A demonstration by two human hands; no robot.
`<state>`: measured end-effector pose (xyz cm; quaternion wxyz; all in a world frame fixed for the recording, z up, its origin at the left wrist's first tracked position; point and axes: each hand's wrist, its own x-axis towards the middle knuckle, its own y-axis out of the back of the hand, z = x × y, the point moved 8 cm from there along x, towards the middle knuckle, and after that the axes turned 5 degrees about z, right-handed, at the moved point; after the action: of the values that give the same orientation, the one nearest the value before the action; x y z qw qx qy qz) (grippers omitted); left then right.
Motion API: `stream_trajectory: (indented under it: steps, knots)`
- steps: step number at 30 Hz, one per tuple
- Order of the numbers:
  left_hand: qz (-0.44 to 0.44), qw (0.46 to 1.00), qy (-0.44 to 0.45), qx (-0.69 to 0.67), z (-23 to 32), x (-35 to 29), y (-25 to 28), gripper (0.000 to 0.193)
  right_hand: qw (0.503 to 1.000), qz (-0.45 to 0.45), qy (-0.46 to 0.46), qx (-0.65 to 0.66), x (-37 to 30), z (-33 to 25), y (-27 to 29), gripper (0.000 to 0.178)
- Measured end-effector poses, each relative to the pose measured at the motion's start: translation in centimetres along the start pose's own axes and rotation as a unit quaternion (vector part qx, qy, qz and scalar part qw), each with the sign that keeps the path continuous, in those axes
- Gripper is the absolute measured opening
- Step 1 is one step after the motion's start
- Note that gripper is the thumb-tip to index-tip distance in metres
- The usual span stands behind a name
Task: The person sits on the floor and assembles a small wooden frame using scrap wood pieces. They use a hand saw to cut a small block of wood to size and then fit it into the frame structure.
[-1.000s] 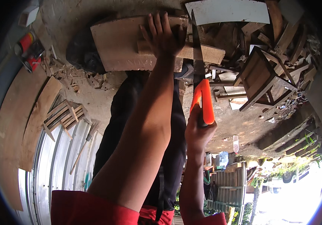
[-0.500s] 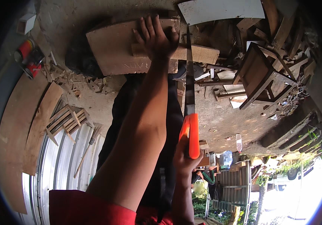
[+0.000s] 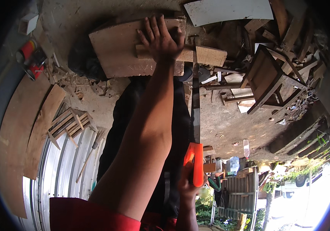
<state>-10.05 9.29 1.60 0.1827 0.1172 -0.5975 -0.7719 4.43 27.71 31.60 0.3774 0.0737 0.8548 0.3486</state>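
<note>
Fingers stretched and spread, my left hand (image 3: 161, 44) presses flat on a pale wooden plank (image 3: 211, 56) lying across a brown wooden box or board (image 3: 113, 52). My right hand (image 3: 190, 184) is wrapped round the orange handle (image 3: 198, 165) of a handsaw (image 3: 196, 111). The saw's long dark blade runs away from me and crosses the plank to the right of my left hand. Part of the plank is hidden under that hand, and the plank's free end sticks out past the box on the right.
Scrap wood and an overturned wooden frame (image 3: 267, 79) lie at the right. A white panel (image 3: 228, 11) is at the far side. On the left are long boards (image 3: 18, 127), a slatted wooden piece (image 3: 70, 125), a broom (image 3: 90, 154) and red cans (image 3: 28, 50). A plastic bottle (image 3: 246, 149) lies lower right.
My right hand has drawn the saw back toward me, so the blade's tip is now just beyond the plank. My left hand stays in place on the plank.
</note>
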Motion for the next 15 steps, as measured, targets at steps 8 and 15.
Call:
stream_trajectory:
  steps: [8,15]
  knots:
    - [0.032,0.999,-0.005,-0.032,0.1,0.5,-0.4,0.077,1.0,0.006,-0.001,0.021,2.7,1.7,-3.0,0.012]
    - [-0.011,1.0,0.003,-0.024,0.7,-0.1,-0.2,0.076,0.998,-0.036,-0.039,0.038,6.8,2.4,-4.3,0.01]
